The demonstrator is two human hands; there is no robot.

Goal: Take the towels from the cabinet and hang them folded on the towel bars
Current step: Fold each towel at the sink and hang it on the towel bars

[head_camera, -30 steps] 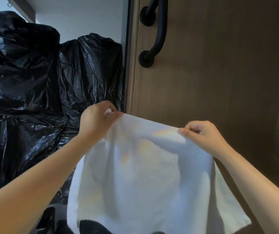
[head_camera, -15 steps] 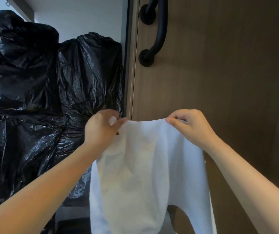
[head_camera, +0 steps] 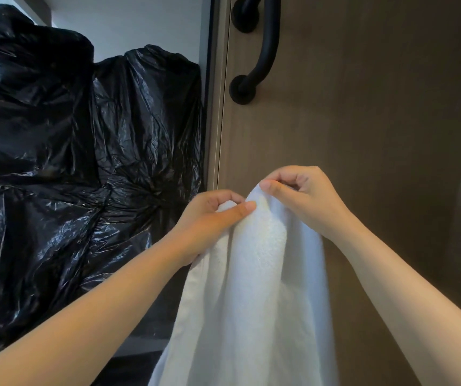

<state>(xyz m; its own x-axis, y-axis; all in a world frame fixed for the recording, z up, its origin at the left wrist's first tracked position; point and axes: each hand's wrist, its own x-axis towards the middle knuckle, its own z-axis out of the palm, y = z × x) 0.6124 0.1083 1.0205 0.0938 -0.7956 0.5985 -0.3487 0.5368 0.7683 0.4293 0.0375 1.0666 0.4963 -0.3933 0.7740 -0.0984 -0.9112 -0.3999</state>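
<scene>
A white towel (head_camera: 254, 288) hangs down in front of me, folded lengthwise with its top corners brought together. My left hand (head_camera: 210, 221) pinches one top corner between thumb and fingers. My right hand (head_camera: 304, 199) pinches the other corner just beside it, the two hands almost touching. The towel's lower end runs out of the frame at the bottom. No towel bar is in view.
A brown wooden cabinet door (head_camera: 363, 107) with a black curved handle (head_camera: 257, 48) stands right behind the towel. Left of it, shiny black plastic bags (head_camera: 70, 162) fill the open cabinet space. A white wall (head_camera: 145, 20) shows above the bags.
My hands have come together from about a towel's width apart, bringing the two top corners side by side. The towel went from spread flat to hanging doubled over.
</scene>
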